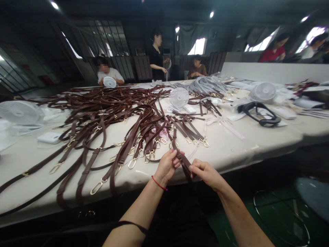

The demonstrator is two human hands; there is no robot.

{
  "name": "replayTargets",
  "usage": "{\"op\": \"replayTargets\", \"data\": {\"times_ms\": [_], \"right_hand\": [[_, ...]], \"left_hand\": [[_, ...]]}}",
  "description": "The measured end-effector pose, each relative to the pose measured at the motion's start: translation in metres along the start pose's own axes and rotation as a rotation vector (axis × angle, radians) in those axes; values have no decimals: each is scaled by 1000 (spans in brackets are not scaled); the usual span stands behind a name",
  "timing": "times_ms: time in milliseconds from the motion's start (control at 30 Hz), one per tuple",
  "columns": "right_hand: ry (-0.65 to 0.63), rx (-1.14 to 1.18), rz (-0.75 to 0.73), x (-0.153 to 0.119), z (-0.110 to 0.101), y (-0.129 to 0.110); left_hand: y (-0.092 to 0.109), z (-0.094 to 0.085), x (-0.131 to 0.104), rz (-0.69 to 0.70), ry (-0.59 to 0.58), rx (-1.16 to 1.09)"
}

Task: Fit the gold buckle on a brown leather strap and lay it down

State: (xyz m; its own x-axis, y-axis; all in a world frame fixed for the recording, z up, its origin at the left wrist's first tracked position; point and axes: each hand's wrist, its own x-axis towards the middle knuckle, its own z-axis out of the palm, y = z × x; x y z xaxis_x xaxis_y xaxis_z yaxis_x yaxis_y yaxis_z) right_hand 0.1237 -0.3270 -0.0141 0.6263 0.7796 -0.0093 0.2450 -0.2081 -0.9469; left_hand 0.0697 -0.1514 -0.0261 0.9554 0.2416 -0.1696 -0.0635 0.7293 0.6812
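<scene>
White cloth covers the long table, heaped with brown leather straps — at its near edge, left hand and right hand both pinch one dark brown leather strap.

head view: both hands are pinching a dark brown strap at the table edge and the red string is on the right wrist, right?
Not quite. In the head view both the left hand and the right hand do pinch the dark brown strap at the table edge, but the red string is on the left wrist, not the right.
</scene>
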Motion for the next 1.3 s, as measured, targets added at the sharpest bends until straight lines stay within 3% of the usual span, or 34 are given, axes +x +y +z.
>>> {"op": "replayTargets", "data": {"times_ms": [233, 433, 600, 733, 800, 1000, 1100, 1233, 1300], "right_hand": [[-181, 15, 15, 3, -1, -4], [-44, 88, 38, 3, 7, -2], [-97, 161, 94, 4, 8, 1], [-33, 300, 211, 7, 10, -3], [1, 295, 182, 8, 12, -4], [-26, -24, -28, 9, 17, 4], [-14, -42, -33, 10, 16, 7], [-125, 17, -5, 12, 10, 4], [-122, 30, -18, 14, 10, 3]], "left_hand": [[-3, 6, -6, 35, 9, 44], [-1, 7, -9, 85, 38, 63], [-4, 6, -9, 90, 45, 76], [-6, 8, -11, 105, 66, 73], [-6, 9, -12, 131, 54, 112], [-2, 4, -15, 96, -13, 251], [-1, -1, -15, 77, -55, 277], [-3, -4, -15, 67, -103, 310], [-4, -3, -15, 71, -100, 323]]}}
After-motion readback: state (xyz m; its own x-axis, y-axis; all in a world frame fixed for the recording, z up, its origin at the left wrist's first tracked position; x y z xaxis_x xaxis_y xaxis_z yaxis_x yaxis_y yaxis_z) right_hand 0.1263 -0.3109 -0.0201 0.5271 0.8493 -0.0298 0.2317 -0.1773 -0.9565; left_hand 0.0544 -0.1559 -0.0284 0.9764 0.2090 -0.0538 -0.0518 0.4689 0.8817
